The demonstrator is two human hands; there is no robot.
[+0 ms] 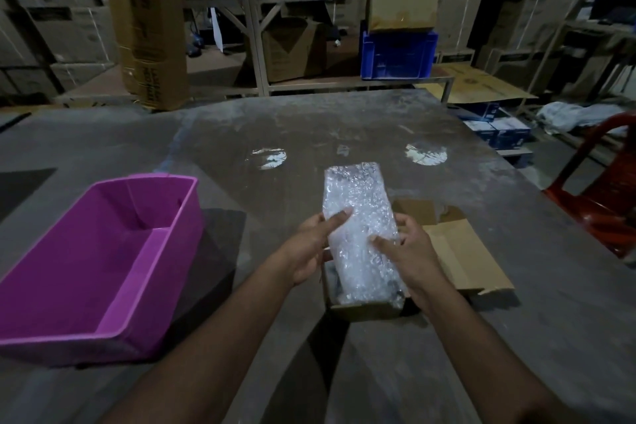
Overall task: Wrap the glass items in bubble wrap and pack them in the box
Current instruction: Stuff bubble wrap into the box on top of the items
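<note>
Both hands are gripping the bubble-wrapped bundle [359,227], left hand [309,248] and right hand [409,253] curling their fingers round its sides, its long axis tilting away while its near end is sitting in the open cardboard box [364,310] on the tabletop [344,120].

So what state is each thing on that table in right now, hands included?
Bubble-wrapped bundle: fully wrapped, held tilted, near end down in the box.
Cardboard box: open, flaps spread to the right on the table.
Purple tub: upright, nothing visible inside.
Left hand: grip on the bundle's left edge.
Right hand: grip on the bundle's right edge.
Table: dusty, scuffed.
</note>
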